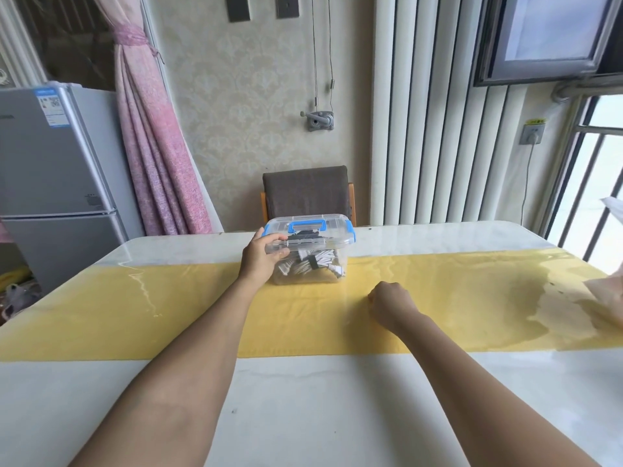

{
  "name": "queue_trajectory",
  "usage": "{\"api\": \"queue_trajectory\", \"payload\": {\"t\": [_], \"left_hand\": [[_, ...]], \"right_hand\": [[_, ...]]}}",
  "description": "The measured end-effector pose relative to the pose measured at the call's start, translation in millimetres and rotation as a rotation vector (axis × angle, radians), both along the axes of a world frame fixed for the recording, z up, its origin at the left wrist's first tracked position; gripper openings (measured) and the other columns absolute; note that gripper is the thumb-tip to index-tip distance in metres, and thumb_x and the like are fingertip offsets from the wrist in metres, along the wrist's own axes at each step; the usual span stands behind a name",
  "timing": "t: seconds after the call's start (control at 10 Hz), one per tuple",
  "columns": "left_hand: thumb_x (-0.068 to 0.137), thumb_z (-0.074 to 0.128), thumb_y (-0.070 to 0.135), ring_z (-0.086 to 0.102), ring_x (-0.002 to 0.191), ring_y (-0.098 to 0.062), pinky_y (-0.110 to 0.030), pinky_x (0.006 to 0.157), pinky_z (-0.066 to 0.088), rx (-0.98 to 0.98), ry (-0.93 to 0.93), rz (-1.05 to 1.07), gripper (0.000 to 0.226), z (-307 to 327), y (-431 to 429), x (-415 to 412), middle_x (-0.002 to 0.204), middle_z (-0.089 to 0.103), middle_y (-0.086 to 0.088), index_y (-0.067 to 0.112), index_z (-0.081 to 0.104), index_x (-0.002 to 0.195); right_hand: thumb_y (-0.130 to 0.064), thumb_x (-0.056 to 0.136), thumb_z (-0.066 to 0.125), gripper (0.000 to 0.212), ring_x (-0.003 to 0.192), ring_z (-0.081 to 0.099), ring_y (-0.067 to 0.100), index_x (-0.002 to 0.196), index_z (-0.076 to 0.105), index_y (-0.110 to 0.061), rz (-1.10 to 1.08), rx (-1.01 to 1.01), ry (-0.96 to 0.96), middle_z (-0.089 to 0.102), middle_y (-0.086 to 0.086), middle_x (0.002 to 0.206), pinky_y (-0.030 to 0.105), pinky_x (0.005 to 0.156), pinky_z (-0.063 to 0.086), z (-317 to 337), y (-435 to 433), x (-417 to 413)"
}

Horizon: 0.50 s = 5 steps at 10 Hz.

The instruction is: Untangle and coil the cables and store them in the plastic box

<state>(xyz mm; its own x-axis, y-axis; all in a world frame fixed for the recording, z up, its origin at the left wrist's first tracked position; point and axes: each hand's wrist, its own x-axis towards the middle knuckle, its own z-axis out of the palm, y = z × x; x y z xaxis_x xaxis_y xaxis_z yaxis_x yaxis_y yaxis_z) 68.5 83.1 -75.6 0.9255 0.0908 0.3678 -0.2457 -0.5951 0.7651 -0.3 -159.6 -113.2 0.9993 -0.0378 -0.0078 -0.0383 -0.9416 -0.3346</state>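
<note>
Fingers (278, 238) of the left hand (263, 256) curl over the lid (337, 230) edge of the plastic box (338, 264), centre frame on the yellow runner (472, 281), white cables (303, 266) inside, while the right hand (387, 303) rests fisted lower right of it.

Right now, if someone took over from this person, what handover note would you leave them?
Left hand: grips the near left corner of the plastic box, at its lid.
Right hand: rests curled on the yellow runner, with nothing visible in it.
Cables: bundled inside the box, which stands on the runner.
Done: cables coiled and stored, lid on; no loose cable in sight.
Left: probably only checking the blue latches; the left one is hidden by the hand.
</note>
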Motion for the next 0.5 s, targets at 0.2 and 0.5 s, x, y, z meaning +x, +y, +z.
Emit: {"api": "queue_trajectory", "payload": {"t": [0.2,0.5], "left_hand": [[0.083,0.067,0.005,0.029,0.140,-0.020,-0.015,0.093,0.025,0.042,0.065,0.016,0.046,11.2,-5.3,-6.6,0.156,0.017,-0.014,0.023,0.061,0.125],[0.080,0.072,0.007,0.051,0.122,-0.019,-0.025,0.098,0.038,0.081,0.218,-0.053,0.046,45.1,17.5,-35.6,0.136,0.052,-0.008,0.020,0.060,0.122]], "right_hand": [[-0.007,0.088,0.041,0.025,0.060,0.041,0.021,0.063,0.037,-0.010,-0.005,0.009,0.012,0.042,0.003,0.069,0.024,0.044,0.028,8.4,-2.9,0.1],[-0.015,0.090,0.045,0.024,0.080,0.052,0.024,0.101,0.062,-0.002,0.018,0.034,0.117,0.059,0.011,0.097,0.023,0.053,0.038,16.8,-6.4,-6.5]]}}
